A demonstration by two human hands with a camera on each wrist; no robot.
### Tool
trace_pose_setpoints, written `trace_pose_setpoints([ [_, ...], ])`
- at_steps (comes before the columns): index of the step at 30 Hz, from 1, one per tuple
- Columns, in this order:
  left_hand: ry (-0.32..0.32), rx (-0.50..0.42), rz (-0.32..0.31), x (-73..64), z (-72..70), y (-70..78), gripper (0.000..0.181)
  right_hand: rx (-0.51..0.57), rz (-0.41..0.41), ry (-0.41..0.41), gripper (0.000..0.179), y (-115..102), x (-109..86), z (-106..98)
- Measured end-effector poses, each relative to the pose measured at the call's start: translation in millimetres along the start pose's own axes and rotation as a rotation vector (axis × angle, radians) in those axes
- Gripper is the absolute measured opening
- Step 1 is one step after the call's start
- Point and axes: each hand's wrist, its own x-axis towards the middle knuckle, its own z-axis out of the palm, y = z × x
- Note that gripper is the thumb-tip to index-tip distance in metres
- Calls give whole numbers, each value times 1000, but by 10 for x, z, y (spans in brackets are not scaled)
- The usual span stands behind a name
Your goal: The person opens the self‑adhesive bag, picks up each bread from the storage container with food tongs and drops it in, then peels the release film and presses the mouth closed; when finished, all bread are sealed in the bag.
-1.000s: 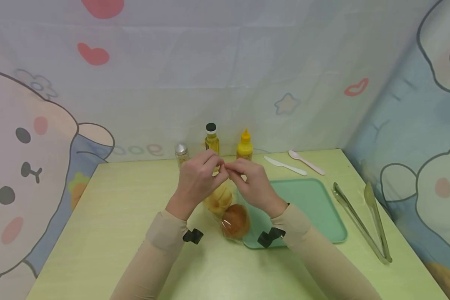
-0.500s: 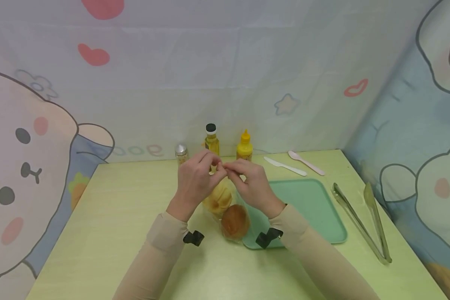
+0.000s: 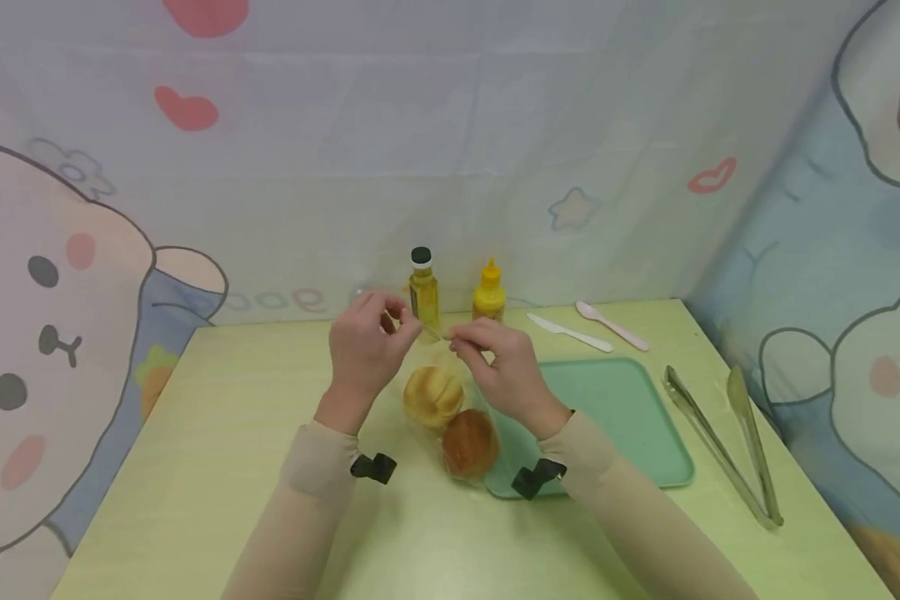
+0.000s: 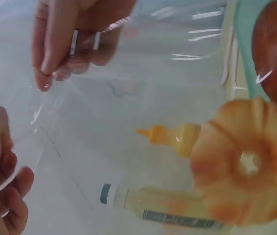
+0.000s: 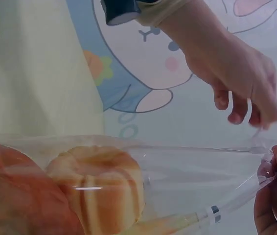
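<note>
A clear plastic bag (image 5: pixel 202 164) holds a pale, fluted, flower-shaped bread (image 3: pixel 432 397) and a round brown bun (image 3: pixel 470 446). The bag's lower end overlaps the left edge of the green tray (image 3: pixel 615 417). My right hand (image 3: pixel 504 367) pinches the gathered top of the bag between thumb and fingers. To its left, my left hand (image 3: pixel 367 346) has thumb and forefinger together. A thin stretch of what looks like bag film runs between the two hands. In the left wrist view the left hand (image 4: pixel 4 181) is partly cut off, so its fingertips are hard to make out.
Behind the hands stand an oil bottle (image 3: pixel 423 292) and a yellow squeeze bottle (image 3: pixel 488 296). A shaker is mostly hidden by the left hand. A white plastic knife (image 3: pixel 570 332) and pink spoon (image 3: pixel 613 326) lie behind the tray; metal tongs (image 3: pixel 727 450) lie right of it.
My left hand has moved left, away from the right hand, and a thin stretch now shows between them. The right hand has stayed almost still. The pale bread has shifted slightly left.
</note>
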Motion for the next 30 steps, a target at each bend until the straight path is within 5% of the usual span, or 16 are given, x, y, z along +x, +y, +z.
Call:
trace_pose_setpoints([
  [2,-17,-127,-77,-3,-35,-19,6,11,22,12,13,1,-3,-14],
  [6,-146,-474,-213,-41,-74,-12,10,15,75,17,14,14,2,-32],
  [9,-221,-608,-257,-65,-93,-23,10,15,111,7,13,20,2,-46],
  [18,-263,-503,-104,-107,-146,-147,10,9,157,-12,13,11,5,-79],
  [26,-190,-392,39,-100,-268,-216,18,19,169,-17,14,17,-1,-79],
  [30,-146,-250,106,-80,-350,-254,17,14,157,-12,14,17,0,-81],
])
